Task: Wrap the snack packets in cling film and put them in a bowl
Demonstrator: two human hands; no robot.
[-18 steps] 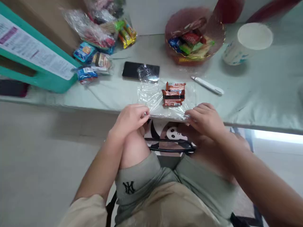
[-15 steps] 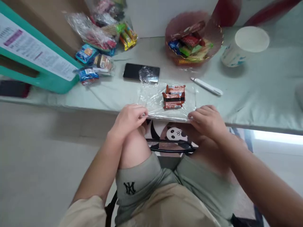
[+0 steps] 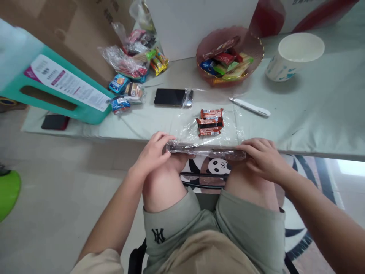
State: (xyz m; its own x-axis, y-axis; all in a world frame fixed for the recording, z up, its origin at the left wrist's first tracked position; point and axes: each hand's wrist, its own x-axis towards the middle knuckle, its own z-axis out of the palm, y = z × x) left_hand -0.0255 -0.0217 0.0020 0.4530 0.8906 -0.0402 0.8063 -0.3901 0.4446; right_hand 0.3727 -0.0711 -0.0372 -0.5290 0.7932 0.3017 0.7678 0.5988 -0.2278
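A sheet of clear plastic film [image 3: 205,151] lies across the table's front edge, its near part sagging over my lap. My left hand [image 3: 154,153] pinches the near left corner. At the near right corner, my right hand [image 3: 261,155] grips the film between thumb and fingers. Several small snacks in red-brown wrappers [image 3: 210,123] rest in a short stack on the film. A black phone [image 3: 169,97] lies behind, with the film's crumpled far edge over its right end. To the right of the film is a white box cutter [image 3: 251,107].
A pink bowl [image 3: 203,74] of wrapped snacks and a paper cup [image 3: 285,68] stand at the back. On the left are a green liquid jug [image 3: 94,110], bagged snacks [image 3: 125,62] and a dark red-edged object [image 3: 55,121]. Cardboard [image 3: 76,23] stands behind the jug.
Both hands have come slightly toward me and a little apart, drawing the near edge of the film off the table edge. The view has also shifted a little.
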